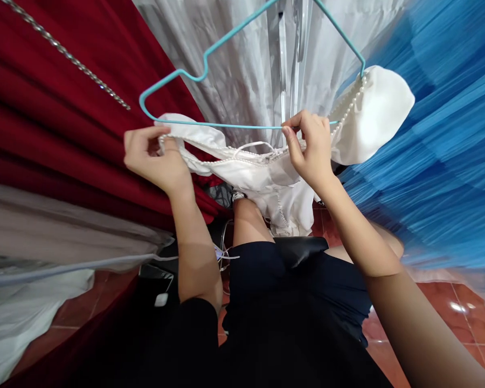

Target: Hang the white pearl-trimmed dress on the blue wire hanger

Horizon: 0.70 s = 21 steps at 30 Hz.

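A white dress (pixel 256 175) with pearl-trimmed edges and puffy sleeves hangs in front of me. My left hand (pixel 157 159) is closed on the pearl-edged top of one sleeve, close under the left corner of a light blue hanger (pixel 234 126). With thumb and fingers, my right hand (pixel 311 143) pinches the hanger's lower bar right of its middle. The other puffy sleeve (pixel 382 116) is on the hanger's right end, its pearl edge against the blue wire. Part of the neckline lies behind my right hand.
Red fabric (pixel 84 140) hangs at left, with a sparkling chain-like trim (pixel 73 56) before it. White cloth (pixel 242 70) hangs behind the hanger, and blue tulle (pixel 436 178) fills the right. Lower left, a pale cable (pixel 105 262) crosses near a dark device (pixel 156 274). Red tiles (pixel 392 361) form the floor.
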Available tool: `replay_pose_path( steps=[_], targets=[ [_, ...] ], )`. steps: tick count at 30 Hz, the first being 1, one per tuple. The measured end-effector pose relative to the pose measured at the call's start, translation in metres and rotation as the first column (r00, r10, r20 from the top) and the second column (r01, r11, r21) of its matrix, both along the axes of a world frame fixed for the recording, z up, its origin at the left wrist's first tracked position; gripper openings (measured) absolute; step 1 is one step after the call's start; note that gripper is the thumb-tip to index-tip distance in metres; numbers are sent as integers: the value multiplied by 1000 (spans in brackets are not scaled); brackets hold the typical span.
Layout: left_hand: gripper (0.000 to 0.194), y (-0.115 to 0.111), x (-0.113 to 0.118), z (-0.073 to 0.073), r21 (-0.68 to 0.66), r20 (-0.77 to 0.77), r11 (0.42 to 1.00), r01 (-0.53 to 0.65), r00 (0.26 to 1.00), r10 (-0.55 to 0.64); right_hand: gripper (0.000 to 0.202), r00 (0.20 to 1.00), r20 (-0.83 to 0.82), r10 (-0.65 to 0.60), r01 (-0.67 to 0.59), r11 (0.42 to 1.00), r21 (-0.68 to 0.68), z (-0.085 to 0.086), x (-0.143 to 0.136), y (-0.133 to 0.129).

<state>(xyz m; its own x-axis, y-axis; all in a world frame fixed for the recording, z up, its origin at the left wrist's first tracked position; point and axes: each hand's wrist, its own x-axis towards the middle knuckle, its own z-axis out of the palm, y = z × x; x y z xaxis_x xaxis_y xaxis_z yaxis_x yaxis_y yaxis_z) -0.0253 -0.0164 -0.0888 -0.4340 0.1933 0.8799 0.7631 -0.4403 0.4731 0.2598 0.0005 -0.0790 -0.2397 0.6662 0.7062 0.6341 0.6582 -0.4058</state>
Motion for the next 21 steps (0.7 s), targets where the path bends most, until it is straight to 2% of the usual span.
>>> replay_pose_path(
  steps=[3, 4, 8, 10, 12, 14, 16, 19, 21],
  targets=[
    [29, -14, 41, 2, 4, -119, 985, 173, 978, -172, 38, 1000, -20, -5, 5, 1000, 4, -2, -2, 1],
    [28, -18, 56, 4, -34, -174, 974, 225, 958, -227, 38, 1000, -24, -7, 7, 1000, 11, -3, -1, 0],
    [18, -25, 103, 17, -20, -299, 967, 256, 921, -250, 39, 1000, -15, -8, 8, 1000, 24, -1, 2, -1],
    [20, -24, 118, 22, -151, -313, 952, 267, 900, -303, 37, 1000, -10, -8, 8, 1000, 22, 0, 3, -1],
    [23, -20, 126, 24, -334, -310, 908, 253, 880, -359, 35, 1000, -8, -19, 19, 1000, 22, 1, 3, -2],
    [21, -17, 130, 21, -462, -305, 859, 219, 870, -386, 34, 999, -2, -37, 37, 999, 26, 0, 3, -3],
    [21, -16, 132, 18, -503, -302, 840, 201, 870, -389, 33, 999, 1, -42, 42, 998, 39, -1, 4, -6],
    [23, -17, 130, 17, -504, -290, 839, 206, 874, -389, 25, 999, -41, 25, -22, 997, 77, 0, 8, -10],
    [25, -17, 129, 19, -507, -274, 833, 221, 875, -399, 21, 992, -111, 62, -43, 986, 163, 3, 16, -8]
  ],
)
